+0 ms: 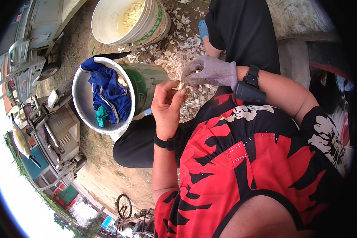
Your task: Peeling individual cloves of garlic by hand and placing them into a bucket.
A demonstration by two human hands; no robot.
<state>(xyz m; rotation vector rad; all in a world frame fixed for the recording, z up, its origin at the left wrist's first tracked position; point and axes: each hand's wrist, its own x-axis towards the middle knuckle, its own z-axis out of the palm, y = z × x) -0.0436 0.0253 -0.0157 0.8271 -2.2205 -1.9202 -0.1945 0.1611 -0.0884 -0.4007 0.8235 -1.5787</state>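
Note:
My bare left hand (pixel 167 107) pinches a small pale garlic clove (pixel 181 86) between thumb and index finger. Against that same clove press the curled fingertips of my right hand (pixel 209 71), which wears a grey-purple knit glove. Another pale bit (pixel 197 71) shows inside the gloved fingers, too small to name surely. Beneath both hands, dry garlic skins (pixel 193 102) cover the ground. Nearest my left hand is a metal basin (pixel 80 102) set on a green-printed bucket (pixel 145 80). In it lie a blue cloth (pixel 111 86), a teal scrap (pixel 101 115) and some pale cloves.
A white plastic bucket (pixel 105 25) holding peeled cloves (pixel 134 15), seemingly in liquid, stands beyond the basin. My black-trousered legs (pixel 244 32) flank the work. Farther off are a motor tricycle (pixel 56 128) and a bicycle wheel (pixel 124 206). Stone blocks (pixel 294 56) stand at my right.

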